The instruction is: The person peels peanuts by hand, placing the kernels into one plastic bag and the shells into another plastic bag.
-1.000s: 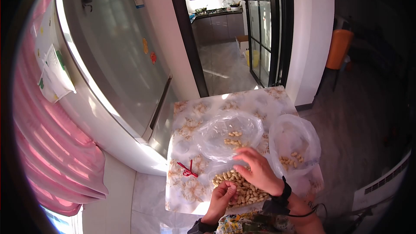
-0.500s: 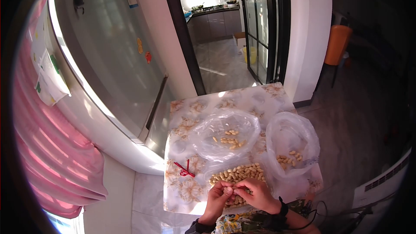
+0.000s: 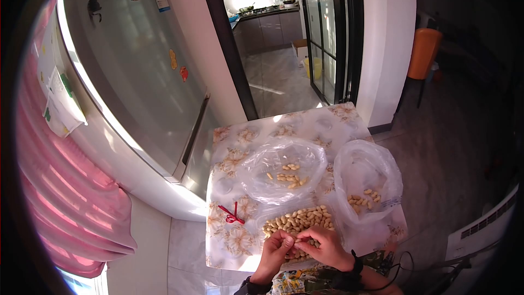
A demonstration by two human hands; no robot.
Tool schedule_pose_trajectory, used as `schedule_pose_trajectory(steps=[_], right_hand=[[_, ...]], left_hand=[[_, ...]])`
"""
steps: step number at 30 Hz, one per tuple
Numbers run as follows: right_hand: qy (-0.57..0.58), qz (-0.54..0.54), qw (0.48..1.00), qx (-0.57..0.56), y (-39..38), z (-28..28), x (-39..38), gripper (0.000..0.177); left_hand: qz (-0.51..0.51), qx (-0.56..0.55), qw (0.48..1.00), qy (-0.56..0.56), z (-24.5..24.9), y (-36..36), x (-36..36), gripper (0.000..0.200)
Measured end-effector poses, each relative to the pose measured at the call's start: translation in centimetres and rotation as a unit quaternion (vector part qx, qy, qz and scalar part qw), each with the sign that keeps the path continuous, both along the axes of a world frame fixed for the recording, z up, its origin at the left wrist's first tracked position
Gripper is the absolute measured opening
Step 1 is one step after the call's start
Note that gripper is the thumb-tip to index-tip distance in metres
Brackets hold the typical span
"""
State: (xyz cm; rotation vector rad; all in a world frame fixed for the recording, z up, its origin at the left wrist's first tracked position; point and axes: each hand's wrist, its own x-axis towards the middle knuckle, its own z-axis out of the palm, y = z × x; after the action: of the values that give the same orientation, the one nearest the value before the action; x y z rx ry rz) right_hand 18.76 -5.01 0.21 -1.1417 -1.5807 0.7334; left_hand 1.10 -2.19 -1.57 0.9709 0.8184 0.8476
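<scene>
My left hand (image 3: 277,250) and my right hand (image 3: 326,245) meet over a clear plastic container (image 3: 338,229) filled with unshelled peanuts (image 3: 297,219). Both hands are closed, thumbs and fingertips pinched together around a peanut (image 3: 297,240) that is mostly hidden by the fingers. Beyond the container, an open clear plastic bag (image 3: 254,177) holds several peanuts. To its right stands a second open plastic bag (image 3: 374,161), with more peanuts at its near end.
A thin red tie or ribbon (image 3: 233,216) lies on the flowered tablecloth (image 3: 229,158), left of the container. A tall fridge (image 3: 136,60) stands at the left, beside a pink curtain (image 3: 76,196). Behind the table, a glass-panelled door (image 3: 322,38) opens to a kitchen.
The view has shifted slightly. My hands stay pinched together over the container, with only small finger movement; the bags and red tie have not moved.
</scene>
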Motion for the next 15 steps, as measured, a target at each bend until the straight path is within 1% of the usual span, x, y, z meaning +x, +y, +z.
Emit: schedule_pose_trajectory(steps=[8, 11, 13, 15], right_hand=[[-0.012, -0.026, 0.999, 0.032, -0.07, -0.29, -0.11, 0.014], [-0.008, -0.027, 0.999, 0.030, -0.08, -0.35, -0.03, 0.013], [-0.035, -0.029, 0.998, 0.043, -0.10, -0.32, 0.10, 0.013], [-0.026, -0.028, 0.998, 0.042, -0.12, -0.17, 0.05, 0.014]], left_hand=[[-0.021, 0.004, 1.000, 0.009, 0.30, -0.02, 0.11, 0.026], [-0.022, 0.002, 1.000, 0.009, 0.47, -0.09, 0.25, 0.026], [-0.023, 0.002, 1.000, 0.011, 0.53, -0.12, 0.28, 0.026], [-0.023, 0.002, 1.000, 0.013, 0.37, -0.11, 0.24, 0.026]])
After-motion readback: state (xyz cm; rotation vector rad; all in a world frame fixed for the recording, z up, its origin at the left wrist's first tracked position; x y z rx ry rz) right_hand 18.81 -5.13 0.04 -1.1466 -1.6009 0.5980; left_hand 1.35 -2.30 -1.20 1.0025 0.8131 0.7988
